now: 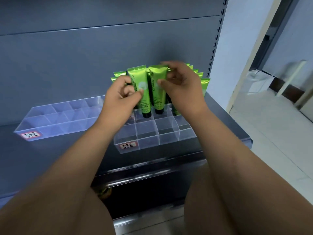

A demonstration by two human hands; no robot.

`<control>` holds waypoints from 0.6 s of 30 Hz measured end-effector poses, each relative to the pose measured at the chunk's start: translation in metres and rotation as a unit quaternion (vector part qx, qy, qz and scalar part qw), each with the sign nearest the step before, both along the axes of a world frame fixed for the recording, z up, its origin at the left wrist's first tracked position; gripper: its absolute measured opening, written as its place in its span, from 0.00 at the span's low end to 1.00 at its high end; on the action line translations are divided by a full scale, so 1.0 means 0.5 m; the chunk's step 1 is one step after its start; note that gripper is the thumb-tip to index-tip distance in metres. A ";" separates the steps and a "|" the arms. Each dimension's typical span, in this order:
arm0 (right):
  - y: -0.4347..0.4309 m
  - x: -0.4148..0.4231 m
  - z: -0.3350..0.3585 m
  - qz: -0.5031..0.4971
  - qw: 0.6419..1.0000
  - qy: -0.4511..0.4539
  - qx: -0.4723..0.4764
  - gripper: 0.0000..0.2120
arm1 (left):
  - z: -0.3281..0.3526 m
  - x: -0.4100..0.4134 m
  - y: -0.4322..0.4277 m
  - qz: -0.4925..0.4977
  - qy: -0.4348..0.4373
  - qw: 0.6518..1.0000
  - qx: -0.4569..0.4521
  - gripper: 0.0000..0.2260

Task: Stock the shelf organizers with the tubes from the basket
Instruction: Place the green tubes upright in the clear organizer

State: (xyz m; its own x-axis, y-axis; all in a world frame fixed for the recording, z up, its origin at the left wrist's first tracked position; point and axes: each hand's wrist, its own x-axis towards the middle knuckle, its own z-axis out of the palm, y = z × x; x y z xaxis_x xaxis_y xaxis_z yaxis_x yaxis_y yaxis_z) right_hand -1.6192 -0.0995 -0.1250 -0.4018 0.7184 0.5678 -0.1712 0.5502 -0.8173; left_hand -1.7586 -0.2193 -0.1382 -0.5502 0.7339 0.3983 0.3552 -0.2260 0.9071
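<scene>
Stocking partway: green plastic tubes fill right clear acrylic organizer's rear cells.
Left hand, right hand each pinch a tube; front cells, left organizer empty.

Grey shelf backboard; pale tiled floor right.

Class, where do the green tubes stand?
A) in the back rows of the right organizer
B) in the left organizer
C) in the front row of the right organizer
A: the green tubes stand cap-down in rear compartments of the right organizer; its front rows and the left organizer hold none.
</scene>
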 end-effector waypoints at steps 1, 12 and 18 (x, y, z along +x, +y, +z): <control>0.003 -0.005 -0.001 -0.003 1.000 -0.005 0.000 0.19 | -0.002 -0.005 -0.001 0.005 0.002 1.000 -0.003 0.12; 0.034 -0.022 -0.036 -0.045 0.994 -0.093 0.033 0.13 | -0.044 -0.038 0.024 0.050 0.045 0.996 -0.059 0.10; 0.030 -0.023 -0.045 -0.056 0.991 -0.119 0.037 0.15 | -0.063 -0.044 0.029 0.064 0.066 0.993 -0.076 0.11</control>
State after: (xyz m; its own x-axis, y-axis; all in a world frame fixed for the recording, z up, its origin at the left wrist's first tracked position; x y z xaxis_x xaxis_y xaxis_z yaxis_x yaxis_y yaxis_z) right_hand -1.6307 -0.0844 -0.1477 -0.4509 0.7254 0.5201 0.0866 0.6154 -0.7834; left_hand -1.7808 -0.2048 -0.1697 -0.5934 0.7183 0.3632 0.4908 -0.0348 0.8706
